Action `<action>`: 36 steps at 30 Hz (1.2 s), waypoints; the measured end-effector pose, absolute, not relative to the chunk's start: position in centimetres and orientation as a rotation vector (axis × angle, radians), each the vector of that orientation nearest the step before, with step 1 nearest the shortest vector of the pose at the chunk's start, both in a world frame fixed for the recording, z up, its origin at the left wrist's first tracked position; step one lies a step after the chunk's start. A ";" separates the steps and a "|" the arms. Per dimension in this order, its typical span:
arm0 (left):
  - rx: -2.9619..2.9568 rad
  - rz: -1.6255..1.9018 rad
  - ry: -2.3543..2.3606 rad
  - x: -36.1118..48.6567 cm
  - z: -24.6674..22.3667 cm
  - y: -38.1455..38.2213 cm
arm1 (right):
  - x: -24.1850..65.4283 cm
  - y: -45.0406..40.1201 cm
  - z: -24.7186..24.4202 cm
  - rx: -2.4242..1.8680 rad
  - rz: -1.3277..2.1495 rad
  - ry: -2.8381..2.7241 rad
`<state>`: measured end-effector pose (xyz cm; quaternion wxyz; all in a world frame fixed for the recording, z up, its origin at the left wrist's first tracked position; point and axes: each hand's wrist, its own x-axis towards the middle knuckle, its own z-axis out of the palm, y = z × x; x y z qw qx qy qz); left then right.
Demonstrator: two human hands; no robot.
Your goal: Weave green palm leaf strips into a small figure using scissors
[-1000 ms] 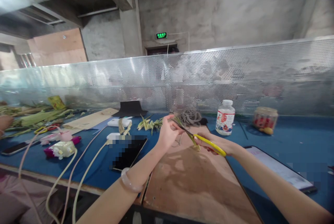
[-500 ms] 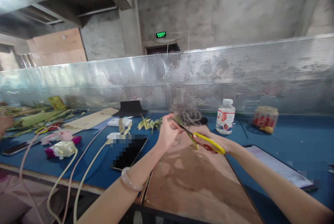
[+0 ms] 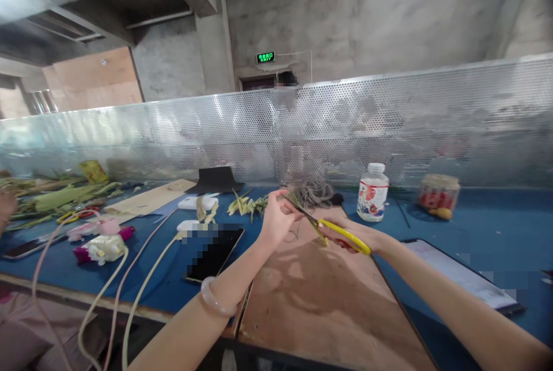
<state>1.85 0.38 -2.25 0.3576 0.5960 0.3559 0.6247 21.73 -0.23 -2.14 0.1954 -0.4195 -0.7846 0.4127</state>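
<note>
My right hand [image 3: 360, 233] grips a pair of yellow-handled scissors [image 3: 337, 228], its dark blades pointing up and left toward my other hand. At the blade tips, my left hand [image 3: 279, 220] is pinched closed; a thin greenish bit shows by the fingertips, too small to name. Both hands are above a brown wooden board [image 3: 319, 302]. A tangle of grey cord [image 3: 316, 193] lies just behind them, with a loose strand hanging below my left fingers. Pale yellow-green leafy strips [image 3: 242, 205] lie left of my left hand.
Right of the board are a white bottle [image 3: 373, 193], a lidded jar [image 3: 438, 193] and a lit tablet [image 3: 458, 273]. On the left lie a black phone [image 3: 216, 253], cables [image 3: 147, 279] and corn husks [image 3: 64, 197]. Another person's hand [image 3: 6, 207] shows at the left edge. A perforated metal screen [image 3: 207, 135] stands behind.
The view has shifted very slightly. Both hands and the scissors hold nearly the same pose. The other person's hand at the left edge has moved slightly.
</note>
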 end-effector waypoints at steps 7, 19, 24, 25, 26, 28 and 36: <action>1.589 1.629 0.934 1.7 -2.7 0.7 | 21.3 -0.2 -2.0 -1.214 1.260 -2.145; 1.570 1.628 0.919 1.8 -2.6 0.6 | 21.1 0.3 -2.8 -1.165 1.309 -2.118; 1.575 1.640 0.939 1.7 -2.5 0.6 | 21.2 0.4 -2.9 -1.151 1.300 -2.115; 1.578 1.641 0.948 1.8 -2.4 0.5 | 21.3 0.5 -3.0 -1.140 1.309 -2.114; 1.577 1.639 0.953 1.8 -2.3 0.5 | 21.3 0.6 -3.1 -1.129 1.320 -2.109; 1.565 1.633 0.955 1.9 -2.2 0.3 | 21.3 0.8 -3.2 -1.109 1.348 -2.092; 1.567 1.639 0.976 1.8 -2.2 0.3 | 21.0 1.0 -3.1 -1.153 1.322 -2.087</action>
